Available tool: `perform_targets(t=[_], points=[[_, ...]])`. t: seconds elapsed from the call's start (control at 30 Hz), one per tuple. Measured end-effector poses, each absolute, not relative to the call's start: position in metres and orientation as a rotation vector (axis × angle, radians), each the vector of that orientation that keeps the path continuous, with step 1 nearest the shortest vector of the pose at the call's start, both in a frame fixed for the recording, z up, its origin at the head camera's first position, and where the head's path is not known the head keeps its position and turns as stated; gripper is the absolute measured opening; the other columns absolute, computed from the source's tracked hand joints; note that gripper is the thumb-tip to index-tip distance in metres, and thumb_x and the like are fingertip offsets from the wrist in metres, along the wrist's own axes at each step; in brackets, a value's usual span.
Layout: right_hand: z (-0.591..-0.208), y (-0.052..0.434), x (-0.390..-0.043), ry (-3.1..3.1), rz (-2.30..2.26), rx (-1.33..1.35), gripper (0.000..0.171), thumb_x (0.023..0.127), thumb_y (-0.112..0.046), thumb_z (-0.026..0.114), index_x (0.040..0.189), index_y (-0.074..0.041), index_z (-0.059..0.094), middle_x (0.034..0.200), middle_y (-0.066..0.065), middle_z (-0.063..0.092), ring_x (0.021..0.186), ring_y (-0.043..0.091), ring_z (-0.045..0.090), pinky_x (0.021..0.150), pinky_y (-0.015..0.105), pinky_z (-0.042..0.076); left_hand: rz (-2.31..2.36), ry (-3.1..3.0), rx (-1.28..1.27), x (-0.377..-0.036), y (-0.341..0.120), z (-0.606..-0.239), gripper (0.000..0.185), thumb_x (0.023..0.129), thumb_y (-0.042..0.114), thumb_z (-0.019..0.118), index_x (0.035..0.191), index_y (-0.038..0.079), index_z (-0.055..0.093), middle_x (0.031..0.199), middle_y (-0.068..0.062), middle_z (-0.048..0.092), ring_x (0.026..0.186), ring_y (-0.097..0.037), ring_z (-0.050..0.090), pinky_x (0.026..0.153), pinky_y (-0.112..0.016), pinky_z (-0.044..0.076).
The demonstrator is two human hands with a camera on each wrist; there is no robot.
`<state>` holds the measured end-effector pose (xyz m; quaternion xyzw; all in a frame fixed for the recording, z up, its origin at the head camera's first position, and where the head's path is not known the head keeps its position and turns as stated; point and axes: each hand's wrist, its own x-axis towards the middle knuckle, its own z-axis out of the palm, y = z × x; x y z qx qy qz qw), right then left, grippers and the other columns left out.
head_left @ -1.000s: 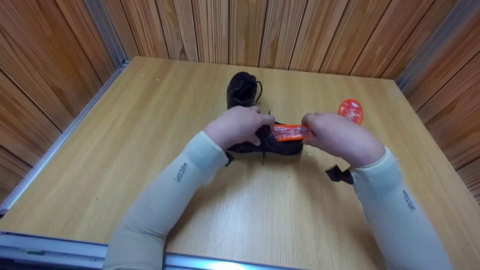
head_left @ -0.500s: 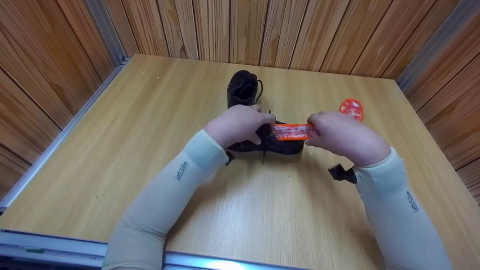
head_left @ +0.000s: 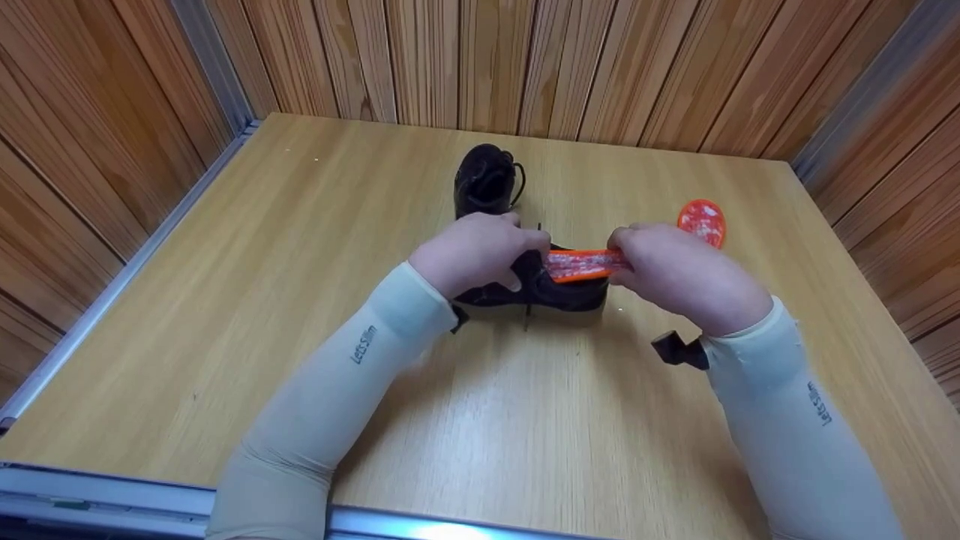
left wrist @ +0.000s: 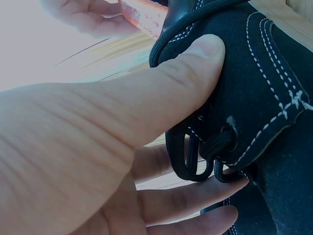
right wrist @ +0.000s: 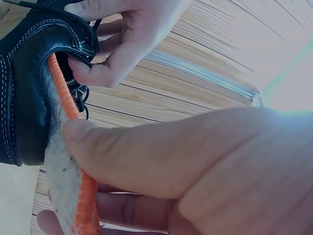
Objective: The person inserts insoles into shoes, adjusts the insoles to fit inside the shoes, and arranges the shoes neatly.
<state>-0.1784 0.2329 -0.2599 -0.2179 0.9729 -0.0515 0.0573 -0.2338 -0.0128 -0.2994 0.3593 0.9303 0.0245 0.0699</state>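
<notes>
Hands (head_left: 480, 251) (head_left: 679, 274) grip shoe (head_left: 559, 289) & insole (head_left: 581, 264) on wood table (head_left: 300, 300), wood-panel walls (head_left: 637, 67).

Shoe (head_left: 525, 289): black matt suede-like leather, white stitching, woven laces. Insole (head_left: 581, 264): orange foam edge, fuzzy speckled cloth top. Table (head_left: 300, 300): smooth light wood-grain laminate. Sleeves (head_left: 352, 367): pale stretch cloth.

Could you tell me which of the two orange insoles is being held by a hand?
The orange insole partly inside the black shoe, pinched by the right hand; the other insole lies untouched on the table.
</notes>
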Motion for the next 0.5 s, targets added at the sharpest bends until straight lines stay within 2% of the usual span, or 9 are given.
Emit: perform_targets(t=[0.3,0.5], points=[[-0.2601,0.2298,-0.1789,2.928,-0.175,-0.622,0.032,0.102,-0.016,0.079,0.126,0.003,0.072,0.108,0.017,0.075,0.087,0.028,0.065,0.083,0.047,0.059,0.06,2.801,1.087,-0.234,-0.0129,-0.2991,0.06,0.093,0.03,0.088,0.147,0.036,0.062,0.151,-0.013,0.064,0.115,-0.032,0.07,0.11,-0.05,0.059],[-0.2615,0.2309,-0.1798,2.931,-0.16,-0.622,0.034,0.1,-0.015,0.08,0.127,0.004,0.071,0.108,0.018,0.074,0.087,0.029,0.065,0.085,0.049,0.06,0.057,2.813,1.122,-0.2333,-0.0136,-0.2995,0.061,0.093,0.03,0.089,0.147,0.035,0.062,0.147,-0.013,0.067,0.112,-0.032,0.071,0.107,-0.049,0.06]])
